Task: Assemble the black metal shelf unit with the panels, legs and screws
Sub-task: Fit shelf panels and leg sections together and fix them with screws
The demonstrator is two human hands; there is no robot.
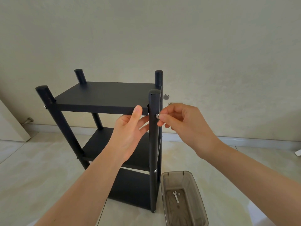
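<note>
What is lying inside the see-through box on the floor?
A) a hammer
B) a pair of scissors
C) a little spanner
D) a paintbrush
C: a little silver spanner lies on the bottom of the clear box, next to a small nut.

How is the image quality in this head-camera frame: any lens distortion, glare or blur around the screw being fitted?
Head view: wide-angle distortion splays the black metal shelf unit's legs outward; light is soft and even, shadows faint, no glare. The small silver screw pinched by the right hand is slightly soft but legible; the left hand steadies the top panel. The small silver wrench in the clear plastic bin stays readable.
</note>
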